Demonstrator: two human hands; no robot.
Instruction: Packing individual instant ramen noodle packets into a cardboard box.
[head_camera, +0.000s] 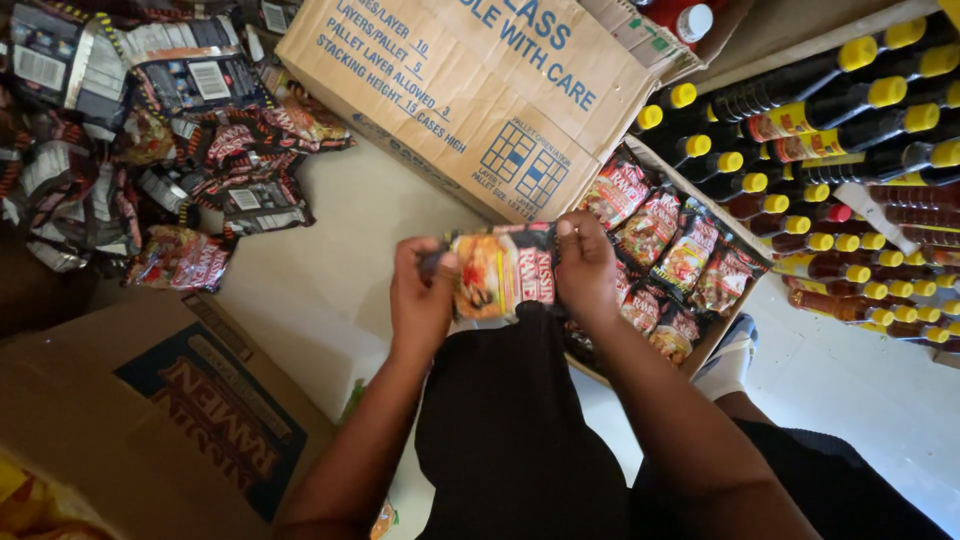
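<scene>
Between both hands, a light, crinkly instant noodle packet (500, 272) is pinched at its side edges by left hand (420, 300) and right hand (585, 270) fingers; contents likely brittle.

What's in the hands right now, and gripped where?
One noodle packet, held by both hands: left hand pinches its left edge, right hand its right edge, stretched between them above the lap.

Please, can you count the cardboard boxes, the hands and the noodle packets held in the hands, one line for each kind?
Cardboard boxes: 3 (printed box, open box of packets, flattened box)
Hands: 2 (left hand, right hand)
Held noodle packet: 1
Total: 6
</scene>
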